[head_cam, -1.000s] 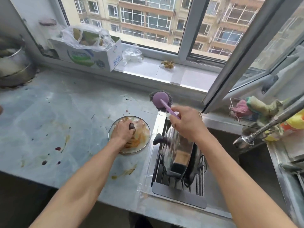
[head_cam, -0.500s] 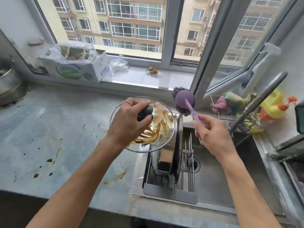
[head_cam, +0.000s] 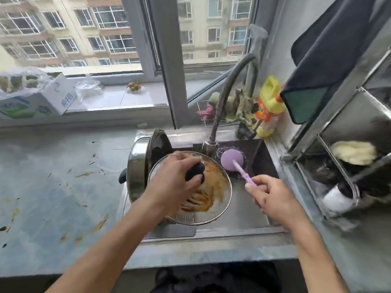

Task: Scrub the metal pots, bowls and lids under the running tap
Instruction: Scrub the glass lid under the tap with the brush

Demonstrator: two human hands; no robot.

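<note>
- While the left hand (head_cam: pixel 173 180) curls round the black knob (head_cam: pixel 195 172) of a glass lid (head_cam: pixel 213 187), it holds that lid tilted over the sink (head_cam: pixel 262 157), the glass smeared with orange-brown sauce.
- Gripped in the right hand (head_cam: pixel 273 197) is the purple handle of a scrubbing brush (head_cam: pixel 232 160), whose round head with dark scouring wire sits just beside the lid's upper right rim, below the tap.
- Behind the lid, a metal pot (head_cam: pixel 137 166) stands on its side at the left edge of the sink, with a dark lid or pan leaning against it.
- A curved tap (head_cam: pixel 224 106) arches down to the back of the sink; whether water runs I cannot tell.
- Behind the tap, a wire basket (head_cam: pixel 203 113) holds rags, and a yellow bottle (head_cam: pixel 268 106) stands beside it.
- To the left, the desk (head_cam: pixel 53 176) is stained with brown splashes.
- On the windowsill sit a cardboard box (head_cam: pixel 38 102) and a clear plastic bag (head_cam: pixel 86 89).
- On the right, a dark cloth (head_cam: pixel 330 49) hangs over a metal rack (head_cam: pixel 342 134).
</note>
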